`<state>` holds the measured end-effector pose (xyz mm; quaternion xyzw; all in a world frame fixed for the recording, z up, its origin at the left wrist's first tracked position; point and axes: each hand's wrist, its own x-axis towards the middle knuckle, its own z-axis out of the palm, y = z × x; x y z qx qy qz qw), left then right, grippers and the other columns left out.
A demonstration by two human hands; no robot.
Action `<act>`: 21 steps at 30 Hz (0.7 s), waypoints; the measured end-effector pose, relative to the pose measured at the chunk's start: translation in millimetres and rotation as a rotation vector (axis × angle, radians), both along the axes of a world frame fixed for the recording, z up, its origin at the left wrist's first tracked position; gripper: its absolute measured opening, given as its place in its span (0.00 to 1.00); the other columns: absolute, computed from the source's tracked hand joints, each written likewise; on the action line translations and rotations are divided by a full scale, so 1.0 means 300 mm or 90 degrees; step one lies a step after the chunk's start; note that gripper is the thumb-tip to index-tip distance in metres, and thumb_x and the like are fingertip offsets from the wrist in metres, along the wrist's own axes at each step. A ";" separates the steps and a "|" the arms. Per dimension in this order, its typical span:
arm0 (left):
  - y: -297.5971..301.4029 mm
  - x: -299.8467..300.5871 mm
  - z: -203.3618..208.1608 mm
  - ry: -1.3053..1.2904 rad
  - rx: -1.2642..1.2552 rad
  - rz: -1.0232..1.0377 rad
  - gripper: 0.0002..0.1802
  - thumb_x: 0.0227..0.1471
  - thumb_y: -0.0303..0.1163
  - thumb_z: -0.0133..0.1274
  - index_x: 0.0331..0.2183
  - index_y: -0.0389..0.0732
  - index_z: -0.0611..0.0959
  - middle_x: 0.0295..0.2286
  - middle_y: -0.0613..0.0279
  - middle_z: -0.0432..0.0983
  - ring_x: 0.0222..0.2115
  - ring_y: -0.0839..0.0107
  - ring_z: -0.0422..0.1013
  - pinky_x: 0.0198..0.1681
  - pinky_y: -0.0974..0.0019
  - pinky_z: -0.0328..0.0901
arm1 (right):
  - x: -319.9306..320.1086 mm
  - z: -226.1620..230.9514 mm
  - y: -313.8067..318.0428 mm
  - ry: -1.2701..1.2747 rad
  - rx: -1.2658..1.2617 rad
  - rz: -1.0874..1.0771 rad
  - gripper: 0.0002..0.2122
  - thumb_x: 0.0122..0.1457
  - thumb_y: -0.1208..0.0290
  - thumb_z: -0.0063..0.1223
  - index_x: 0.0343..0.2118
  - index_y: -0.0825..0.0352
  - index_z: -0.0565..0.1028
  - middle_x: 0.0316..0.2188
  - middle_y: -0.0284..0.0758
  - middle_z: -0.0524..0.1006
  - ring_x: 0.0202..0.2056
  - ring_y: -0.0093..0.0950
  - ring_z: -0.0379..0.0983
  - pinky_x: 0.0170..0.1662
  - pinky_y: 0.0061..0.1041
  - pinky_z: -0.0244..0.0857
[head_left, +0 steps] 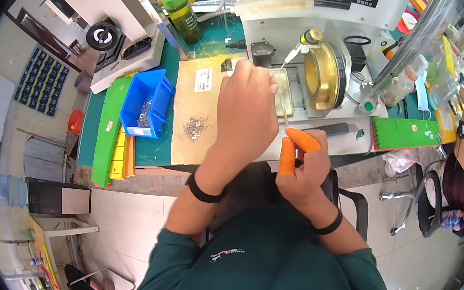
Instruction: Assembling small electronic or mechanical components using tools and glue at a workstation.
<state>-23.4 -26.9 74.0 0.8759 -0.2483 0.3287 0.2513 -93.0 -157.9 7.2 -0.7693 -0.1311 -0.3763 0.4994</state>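
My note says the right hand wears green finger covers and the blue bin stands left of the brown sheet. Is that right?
Not quite: the head view shows the right hand wearing orange finger covers, not green. The rest holds.

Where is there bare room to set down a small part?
The brown board, between white label and metal-piece pile; the green mat between blue bin and table edge. It's crowded between left hand and gold wheel.
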 end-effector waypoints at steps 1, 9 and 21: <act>-0.007 -0.017 -0.034 0.006 -0.061 0.010 0.02 0.56 0.22 0.54 0.33 0.36 0.76 0.31 0.49 0.69 0.33 0.46 0.68 0.36 0.51 0.62 | 0.007 -0.005 -0.024 -0.011 -0.075 -0.017 0.10 0.60 0.77 0.62 0.44 0.70 0.77 0.32 0.41 0.76 0.27 0.35 0.74 0.26 0.29 0.65; -0.007 -0.016 -0.142 0.058 -0.153 0.026 0.03 0.56 0.19 0.53 0.33 0.36 0.76 0.31 0.51 0.70 0.33 0.50 0.69 0.35 0.53 0.64 | 0.084 -0.065 -0.010 0.109 -0.289 -0.157 0.16 0.54 0.71 0.67 0.46 0.67 0.79 0.31 0.35 0.76 0.24 0.36 0.75 0.26 0.33 0.68; -0.027 -0.021 -0.174 0.039 -0.177 0.034 0.02 0.57 0.22 0.54 0.34 0.36 0.77 0.31 0.51 0.70 0.32 0.51 0.68 0.34 0.54 0.64 | 0.162 -0.100 -0.018 0.046 -0.248 -0.135 0.05 0.53 0.80 0.61 0.31 0.67 0.75 0.26 0.39 0.76 0.24 0.42 0.74 0.26 0.37 0.67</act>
